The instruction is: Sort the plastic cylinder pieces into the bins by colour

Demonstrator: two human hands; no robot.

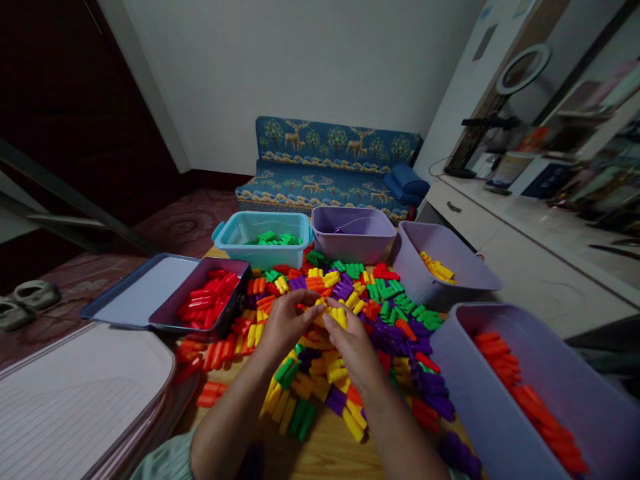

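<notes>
Head | yellow pieces [336,315] between left hand [293,320] and right hand [350,337]

Yellow pieces [334,312] in both hands [345,330]

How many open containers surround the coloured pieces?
5: a blue plastic tub, back left; a purple plastic tub, back middle; a lavender plastic tub, back right; another lavender plastic tub, front right; a dark rectangular box, left.

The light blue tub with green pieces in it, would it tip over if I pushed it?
The light blue tub looks wide and low, so it would probably slide, not tip. Only a small heap of green pieces lies inside, so it's likely light.
</notes>
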